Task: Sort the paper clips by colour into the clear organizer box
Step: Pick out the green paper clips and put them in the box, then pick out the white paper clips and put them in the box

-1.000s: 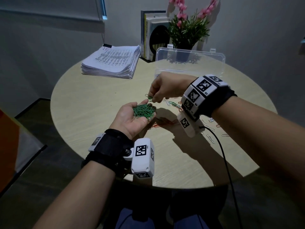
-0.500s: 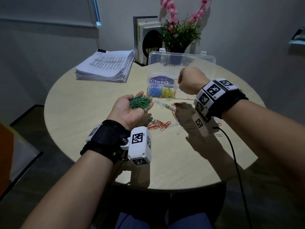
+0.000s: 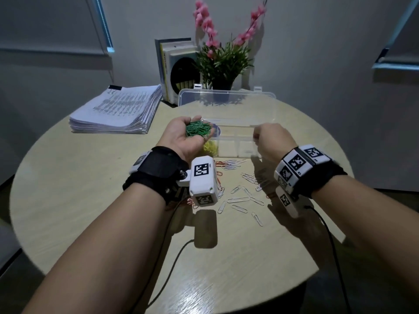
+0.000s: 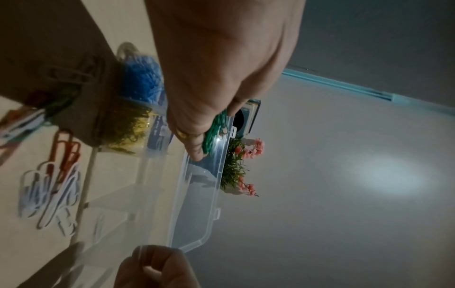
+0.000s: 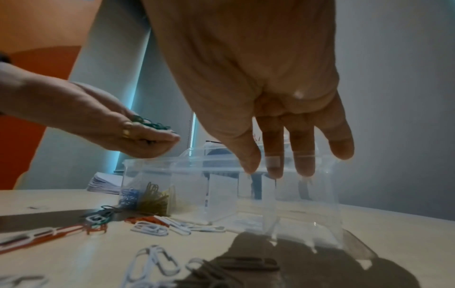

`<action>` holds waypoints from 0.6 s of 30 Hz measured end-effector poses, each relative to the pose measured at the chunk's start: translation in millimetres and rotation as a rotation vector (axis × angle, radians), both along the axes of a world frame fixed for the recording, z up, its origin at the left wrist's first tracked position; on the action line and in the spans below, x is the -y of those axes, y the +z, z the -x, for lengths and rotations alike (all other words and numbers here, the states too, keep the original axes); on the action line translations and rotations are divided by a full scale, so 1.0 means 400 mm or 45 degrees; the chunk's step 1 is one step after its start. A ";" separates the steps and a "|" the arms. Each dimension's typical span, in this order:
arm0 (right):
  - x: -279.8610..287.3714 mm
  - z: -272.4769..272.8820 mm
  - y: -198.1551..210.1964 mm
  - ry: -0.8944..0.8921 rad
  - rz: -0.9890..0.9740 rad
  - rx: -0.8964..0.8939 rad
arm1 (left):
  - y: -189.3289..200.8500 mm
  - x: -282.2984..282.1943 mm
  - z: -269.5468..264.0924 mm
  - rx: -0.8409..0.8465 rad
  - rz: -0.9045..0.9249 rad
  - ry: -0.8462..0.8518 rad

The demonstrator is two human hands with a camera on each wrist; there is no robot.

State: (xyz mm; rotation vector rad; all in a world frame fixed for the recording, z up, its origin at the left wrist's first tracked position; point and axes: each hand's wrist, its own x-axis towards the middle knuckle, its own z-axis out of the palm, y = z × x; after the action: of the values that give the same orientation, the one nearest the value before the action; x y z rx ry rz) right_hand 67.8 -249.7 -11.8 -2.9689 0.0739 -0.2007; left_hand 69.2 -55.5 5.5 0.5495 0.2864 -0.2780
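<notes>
My left hand (image 3: 192, 141) is palm up and cupped around a heap of green paper clips (image 3: 198, 129), held just above the left end of the clear organizer box (image 3: 235, 143). In the left wrist view the green clips (image 4: 216, 126) show past my fingers. Blue clips (image 4: 142, 81) and yellow clips (image 3: 210, 148) fill two left compartments. My right hand (image 3: 267, 138) grips the box's right front wall, thumb in front and fingers (image 5: 305, 161) behind the clear plastic. The box's lid (image 3: 226, 98) stands open at the back.
White clips (image 3: 240, 198) and orange clips (image 3: 218, 164) lie scattered on the round table (image 3: 90, 177) in front of the box. A paper stack (image 3: 118, 109) sits at the back left, with books (image 3: 174, 64) and a potted plant (image 3: 222, 62) behind the box.
My left hand has carried the green clips forward from above the table to over the box's left end. My right hand moved to the box's right side and took hold of its wall.
</notes>
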 end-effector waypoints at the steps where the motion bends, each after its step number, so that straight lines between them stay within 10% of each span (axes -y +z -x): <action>1: 0.005 0.004 -0.002 0.006 -0.001 0.027 | 0.002 0.012 -0.014 -0.001 -0.023 0.004; 18: 0.029 0.010 -0.010 0.071 -0.048 0.079 | 0.054 0.108 -0.142 -0.080 -1.214 -0.578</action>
State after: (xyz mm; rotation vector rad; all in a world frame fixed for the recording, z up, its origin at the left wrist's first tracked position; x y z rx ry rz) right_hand 63.7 -261.4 -15.9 -2.9200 -0.0130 -0.2807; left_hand 125.9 -98.6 27.2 1.5580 0.3468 -0.6022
